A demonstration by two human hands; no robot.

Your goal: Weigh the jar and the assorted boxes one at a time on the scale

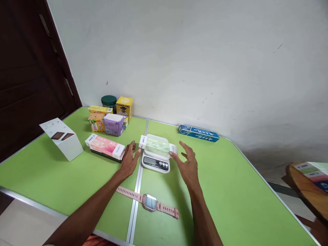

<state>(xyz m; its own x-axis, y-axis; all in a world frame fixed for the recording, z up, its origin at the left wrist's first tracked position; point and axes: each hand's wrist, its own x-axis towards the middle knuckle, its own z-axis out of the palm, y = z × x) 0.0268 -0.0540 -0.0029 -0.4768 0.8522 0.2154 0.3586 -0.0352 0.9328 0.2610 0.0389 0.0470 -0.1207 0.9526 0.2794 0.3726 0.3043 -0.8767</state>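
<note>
A long light-green and white box [158, 146] lies crosswise over the tray of a white kitchen scale [155, 164]. It looks slightly blurred. My left hand [130, 160] is just beyond the box's left end, fingers bent but apart, with nothing seen in it. At the right end, my right hand [188, 164] has its fingers spread and its thumb close to the box; I cannot tell whether it touches. A pink box [106, 146] lies on a dark box to the left, close to my left hand. A pink-strapped smartwatch [150, 202] lies in front of the scale.
A folded white card [61, 138] stands on the left of the green table [230, 184]. Behind are a purple pack [114, 124], a yellow box [124, 106] and a green-lidded jar [109, 100]. Blue boxes [198, 132] lie near the wall. A wooden stool [297, 174] stands right.
</note>
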